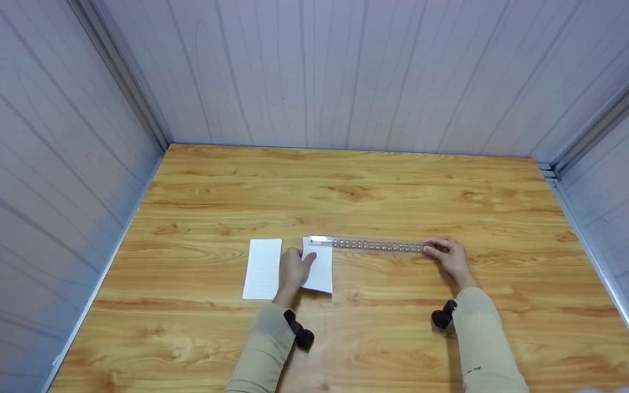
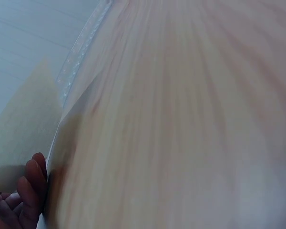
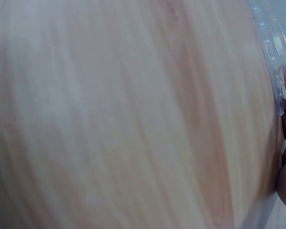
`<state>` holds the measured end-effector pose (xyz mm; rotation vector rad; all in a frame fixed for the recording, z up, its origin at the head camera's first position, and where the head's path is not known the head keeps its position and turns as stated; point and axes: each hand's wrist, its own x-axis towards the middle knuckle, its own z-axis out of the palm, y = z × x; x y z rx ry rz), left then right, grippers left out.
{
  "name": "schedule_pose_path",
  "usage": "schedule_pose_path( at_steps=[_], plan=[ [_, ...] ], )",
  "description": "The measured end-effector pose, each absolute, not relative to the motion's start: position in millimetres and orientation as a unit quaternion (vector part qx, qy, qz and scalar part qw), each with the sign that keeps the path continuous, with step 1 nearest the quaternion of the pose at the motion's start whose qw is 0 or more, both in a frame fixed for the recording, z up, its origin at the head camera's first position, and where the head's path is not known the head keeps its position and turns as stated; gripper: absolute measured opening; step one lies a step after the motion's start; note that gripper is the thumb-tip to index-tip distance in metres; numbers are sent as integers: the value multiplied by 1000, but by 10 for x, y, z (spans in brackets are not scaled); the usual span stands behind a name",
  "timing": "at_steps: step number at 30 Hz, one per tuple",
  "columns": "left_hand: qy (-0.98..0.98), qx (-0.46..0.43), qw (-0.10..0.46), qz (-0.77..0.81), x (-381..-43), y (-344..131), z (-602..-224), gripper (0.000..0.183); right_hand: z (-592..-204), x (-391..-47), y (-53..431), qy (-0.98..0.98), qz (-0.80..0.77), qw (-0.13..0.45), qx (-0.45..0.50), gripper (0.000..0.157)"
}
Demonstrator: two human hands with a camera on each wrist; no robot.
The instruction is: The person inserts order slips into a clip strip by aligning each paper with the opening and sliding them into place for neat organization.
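My left hand (image 1: 294,268) pinches a small white sheet of paper (image 1: 320,272) at its left edge, thumb on top. In the left wrist view the sheet (image 2: 26,126) is lifted off the table on one side, fingers (image 2: 34,179) curled at its edge. A long clear plastic strip (image 1: 377,245) with rows of round bumps lies crosswise, its left end overlapping the top of that sheet. Its right end is between the thumb and fingers of my right hand (image 1: 452,259). Up close in the right wrist view, the strip (image 3: 270,40) runs along the frame's right edge, by the thumb.
To the left of my left hand, a second white paper (image 1: 262,269) lies flat on the wood-grain table (image 1: 358,191). Pale panel walls (image 1: 325,71) enclose the table at the back and both sides. Dark wrist cameras (image 1: 443,315) sit at both sleeve cuffs.
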<state>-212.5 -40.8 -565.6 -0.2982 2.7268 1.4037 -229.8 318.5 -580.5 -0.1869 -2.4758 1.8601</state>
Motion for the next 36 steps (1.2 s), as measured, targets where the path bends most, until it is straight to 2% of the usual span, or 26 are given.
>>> schedule_pose_path(
  at_steps=[8,36],
  plan=[
    [889,-79,12,450,-2110,-383,-5662,24,-5806,-2293,3188,-838,543,27,-50,29],
    [870,-85,40,484,-2125,-256,-5672,19,-5809,-2297,3195,-833,551,26,-38,30]
  ],
)
